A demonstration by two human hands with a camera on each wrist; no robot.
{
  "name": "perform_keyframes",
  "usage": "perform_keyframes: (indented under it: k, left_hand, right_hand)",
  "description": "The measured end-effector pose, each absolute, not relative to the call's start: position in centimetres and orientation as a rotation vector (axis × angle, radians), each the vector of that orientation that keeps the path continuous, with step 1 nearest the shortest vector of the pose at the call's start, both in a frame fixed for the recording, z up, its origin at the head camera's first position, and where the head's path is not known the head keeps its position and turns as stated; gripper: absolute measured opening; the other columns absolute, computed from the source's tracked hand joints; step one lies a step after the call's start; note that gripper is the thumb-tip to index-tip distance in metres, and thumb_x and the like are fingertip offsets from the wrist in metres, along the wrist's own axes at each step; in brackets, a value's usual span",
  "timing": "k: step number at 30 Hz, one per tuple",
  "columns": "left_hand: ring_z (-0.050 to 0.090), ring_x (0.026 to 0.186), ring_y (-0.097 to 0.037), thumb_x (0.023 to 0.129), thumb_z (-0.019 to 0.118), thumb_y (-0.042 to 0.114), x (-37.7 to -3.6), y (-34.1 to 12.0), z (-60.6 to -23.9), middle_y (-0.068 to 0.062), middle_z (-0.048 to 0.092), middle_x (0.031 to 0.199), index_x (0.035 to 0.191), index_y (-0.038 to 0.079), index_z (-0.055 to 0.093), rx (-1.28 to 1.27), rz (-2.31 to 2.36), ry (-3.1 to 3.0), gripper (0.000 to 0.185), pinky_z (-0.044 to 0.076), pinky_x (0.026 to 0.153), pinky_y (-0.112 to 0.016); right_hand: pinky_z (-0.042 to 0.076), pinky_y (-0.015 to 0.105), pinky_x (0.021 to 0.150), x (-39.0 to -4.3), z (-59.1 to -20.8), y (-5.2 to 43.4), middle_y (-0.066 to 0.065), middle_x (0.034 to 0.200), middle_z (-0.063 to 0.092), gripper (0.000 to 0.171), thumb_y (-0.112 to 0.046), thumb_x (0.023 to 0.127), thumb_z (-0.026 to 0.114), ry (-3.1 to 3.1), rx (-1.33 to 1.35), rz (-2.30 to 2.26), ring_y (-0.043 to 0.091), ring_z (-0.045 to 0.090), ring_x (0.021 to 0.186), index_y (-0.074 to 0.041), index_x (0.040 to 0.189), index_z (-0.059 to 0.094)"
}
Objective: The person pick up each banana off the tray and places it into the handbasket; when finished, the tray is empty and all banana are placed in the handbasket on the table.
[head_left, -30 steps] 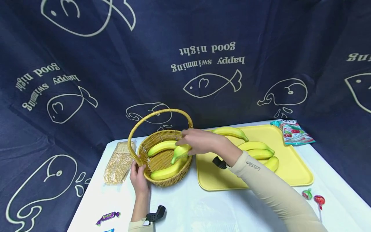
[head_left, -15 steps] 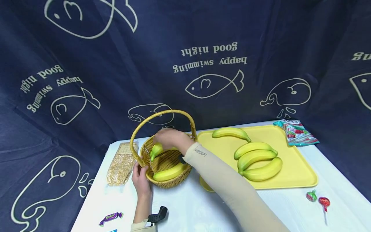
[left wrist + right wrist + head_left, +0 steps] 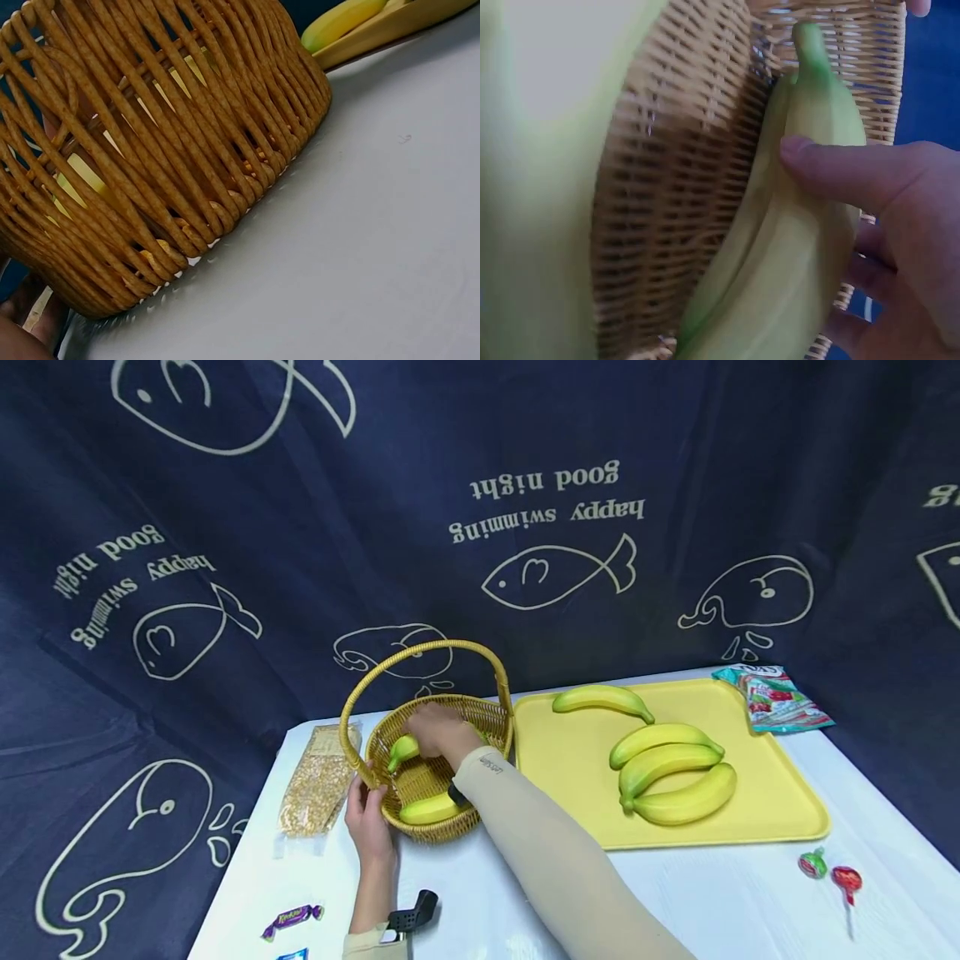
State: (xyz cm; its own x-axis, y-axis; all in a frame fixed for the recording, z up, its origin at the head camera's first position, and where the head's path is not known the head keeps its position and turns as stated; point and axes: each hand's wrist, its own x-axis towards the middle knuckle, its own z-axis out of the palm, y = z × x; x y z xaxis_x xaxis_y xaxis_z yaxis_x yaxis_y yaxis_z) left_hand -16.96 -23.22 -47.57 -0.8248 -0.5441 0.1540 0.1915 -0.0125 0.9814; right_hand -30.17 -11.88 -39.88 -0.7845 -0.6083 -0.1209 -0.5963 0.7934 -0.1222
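1. Right now our right hand is down inside the basket, a little left of centre in the head view, its thumb and fingers curled round a banana; the grip runs along the fruit's length, which looks meant to lay it flat against the weave.
2. Our left hand sits at the basket's near-left rim, fingers pressed against the wicker, seemingly to keep it from sliding; whether they wrap the rim we cannot tell.
3. Below the held banana, a second banana lies on the basket floor, toward the near wall.
4. Just right of the basket, a yellow tray carries a lone banana at its far edge and a bunch of three in the middle.
5. Left of the basket lies a clear snack pack; a purple candy sits lower left, a bright bag at the tray's far right corner, and two lollipops at lower right.
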Motion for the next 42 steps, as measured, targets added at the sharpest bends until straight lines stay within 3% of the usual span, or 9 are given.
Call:
perform_keyframes:
  k: [5, 12, 16, 21, 27, 34, 40, 42]
  left_hand:
    - [0.044, 0.126, -0.025, 0.09, 0.052, 0.0, -17.2, -23.1, -47.8, -0.012, 0.05, 0.137, 0.134, 0.004, 0.053, 0.322, -1.919, -1.718, 0.045, 0.04, 0.093, -0.023]
    - [0.043, 0.127, -0.028, 0.09, 0.051, -0.001, -17.3, -22.6, -47.7, -0.015, 0.049, 0.138, 0.134, 0.001, 0.052, 0.298, -1.94, -1.696, 0.045, 0.041, 0.091, -0.02]
    - [0.042, 0.129, -0.027, 0.09, 0.051, -0.001, -17.4, -22.3, -47.6, -0.014, 0.049, 0.139, 0.134, 0.001, 0.052, 0.306, -1.944, -1.71, 0.045, 0.039, 0.093, -0.02]
    - [0.044, 0.127, -0.026, 0.089, 0.051, -0.001, -17.5, -22.2, -47.7, -0.014, 0.05, 0.137, 0.134, 0.002, 0.053, 0.303, -1.929, -1.702, 0.044, 0.04, 0.093, -0.021]
    - [0.043, 0.127, -0.026, 0.089, 0.051, -0.001, -17.6, -22.3, -47.7, -0.016, 0.049, 0.138, 0.134, 0.0, 0.053, 0.29, -1.95, -1.678, 0.045, 0.039, 0.093, -0.021]
    - [0.044, 0.125, -0.022, 0.089, 0.051, -0.002, -16.8, -22.4, -47.8, -0.013, 0.051, 0.136, 0.133, 0.002, 0.054, 0.355, -1.946, -1.687, 0.044, 0.038, 0.093, -0.02]
    - [0.043, 0.126, -0.026, 0.09, 0.05, 0.0, -16.8, -22.9, -47.5, -0.015, 0.048, 0.138, 0.134, 0.001, 0.052, 0.326, -1.924, -1.718, 0.044, 0.038, 0.092, -0.02]
    - [0.043, 0.126, -0.026, 0.09, 0.05, 0.0, -16.7, -23.1, -47.4, -0.013, 0.049, 0.138, 0.134, 0.001, 0.052, 0.331, -1.917, -1.725, 0.044, 0.039, 0.091, -0.019]
  right_hand:
    - [0.036, 0.042, 0.098, -29.8, -40.5, -12.1, -0.001, 0.135, 0.047, 0.061, -0.027, 0.079, 0.079, 2.858, -0.966, -0.092, 0.02, 0.039, 0.12, -0.038, 0.134, 0.055]
    - [0.038, 0.038, 0.096, -30.1, -41.2, -11.7, -0.004, 0.127, 0.05, 0.035, -0.018, 0.088, 0.069, 2.84, -0.976, -0.075, 0.017, 0.042, 0.113, -0.033, 0.119, 0.059]
    - [0.04, 0.038, 0.093, -30.4, -41.4, -11.4, -0.005, 0.122, 0.051, 0.031, -0.017, 0.09, 0.067, 2.85, -0.967, -0.044, 0.016, 0.044, 0.111, -0.033, 0.115, 0.06]
    - [0.041, 0.035, 0.09, -30.6, -41.0, -11.0, -0.005, 0.118, 0.051, 0.034, -0.017, 0.086, 0.072, 2.84, -1.001, -0.04, 0.016, 0.045, 0.108, -0.031, 0.115, 0.06]
    - [0.043, 0.034, 0.093, -30.6, -39.9, -9.7, -0.002, 0.127, 0.051, 0.05, -0.02, 0.078, 0.081, 2.765, -1.043, -0.086, 0.017, 0.046, 0.117, -0.027, 0.123, 0.06]
    - [0.038, 0.035, 0.101, -30.4, -38.1, -6.8, 0.0, 0.142, 0.047, 0.051, -0.025, 0.089, 0.067, 2.615, -1.135, -0.227, 0.018, 0.043, 0.128, -0.021, 0.138, 0.052]
    - [0.046, 0.031, 0.088, -29.2, -36.3, -1.7, 0.001, 0.128, 0.058, 0.038, -0.008, 0.093, 0.051, 2.706, -1.483, -0.184, 0.016, 0.056, 0.111, -0.018, 0.129, 0.06]
    - [0.047, 0.03, 0.082, -28.6, -36.3, 0.7, 0.0, 0.118, 0.061, 0.034, -0.009, 0.093, 0.052, 2.768, -1.6, -0.188, 0.014, 0.057, 0.103, -0.019, 0.123, 0.063]
